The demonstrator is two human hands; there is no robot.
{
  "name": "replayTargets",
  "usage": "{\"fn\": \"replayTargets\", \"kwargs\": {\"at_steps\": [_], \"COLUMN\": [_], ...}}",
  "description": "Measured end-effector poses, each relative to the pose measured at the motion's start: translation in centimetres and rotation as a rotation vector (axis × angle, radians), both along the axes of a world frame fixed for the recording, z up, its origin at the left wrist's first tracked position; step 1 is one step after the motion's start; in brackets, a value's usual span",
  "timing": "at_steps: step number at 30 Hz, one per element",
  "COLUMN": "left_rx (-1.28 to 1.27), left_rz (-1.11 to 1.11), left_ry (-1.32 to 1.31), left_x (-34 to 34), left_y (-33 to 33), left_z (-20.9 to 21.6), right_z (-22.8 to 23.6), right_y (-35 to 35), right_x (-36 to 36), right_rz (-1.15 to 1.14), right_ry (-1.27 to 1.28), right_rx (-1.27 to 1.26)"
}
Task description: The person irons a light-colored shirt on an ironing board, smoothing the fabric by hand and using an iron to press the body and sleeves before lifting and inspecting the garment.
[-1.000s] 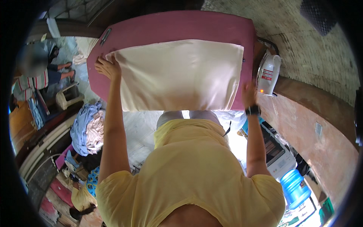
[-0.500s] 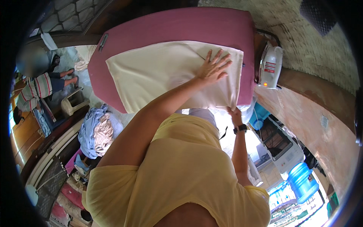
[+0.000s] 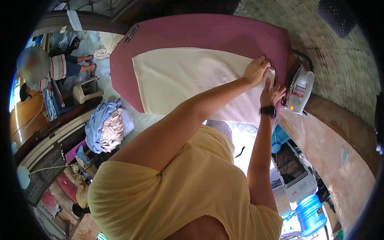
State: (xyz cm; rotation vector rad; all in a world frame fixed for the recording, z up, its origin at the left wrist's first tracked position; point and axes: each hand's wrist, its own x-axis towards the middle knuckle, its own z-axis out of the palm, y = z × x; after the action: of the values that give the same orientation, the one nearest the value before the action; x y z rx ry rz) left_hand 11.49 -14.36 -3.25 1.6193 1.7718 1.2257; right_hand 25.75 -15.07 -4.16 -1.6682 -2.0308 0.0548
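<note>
A cream cloth [image 3: 176, 82] lies spread over a padded maroon board [image 3: 200, 32]. My left hand [image 3: 256, 72] reaches across to the cloth's far right corner, its fingers curled closed on the edge there. Just nearer to me, my right hand [image 3: 273, 96], with a dark watch on the wrist, pinches the same right edge between thumb and fingers. A small part of that edge stands up folded between the two hands. The fingertips of both hands are partly hidden. Right of the board stands a white iron [image 3: 301, 90] with its orange light lit.
Small thread snips [image 3: 131, 34] lie at the board's far left. A heap of blue and pink clothes [image 3: 106, 126], a beige stool [image 3: 86, 92] and a seated person [image 3: 60, 66] are to the left. A wall [image 3: 326, 128] and a blue water jug [image 3: 310, 216] are at the right.
My left hand has slid right, from flat on the cloth to gripping its right edge. My right hand has moved up from the near right corner along that edge. The view has shifted slightly.
</note>
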Motion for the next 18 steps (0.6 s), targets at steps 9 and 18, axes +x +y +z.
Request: {"fn": "replayTargets", "kwargs": {"at_steps": [9, 18], "left_rx": [0.124, 0.051], "left_rz": [1.045, 1.229], "left_ry": [0.363, 0.013], "left_x": [-25.9, -33.8], "left_y": [-21.8, -25.8], "left_z": [-1.2, -3.5], "right_z": [-3.3, -2.9], "right_y": [5.0, 7.7], "right_x": [-0.4, -1.7], "right_rz": [-0.144, -0.109], "right_ry": [0.123, -0.06], "right_rx": [-0.152, 0.087]}}
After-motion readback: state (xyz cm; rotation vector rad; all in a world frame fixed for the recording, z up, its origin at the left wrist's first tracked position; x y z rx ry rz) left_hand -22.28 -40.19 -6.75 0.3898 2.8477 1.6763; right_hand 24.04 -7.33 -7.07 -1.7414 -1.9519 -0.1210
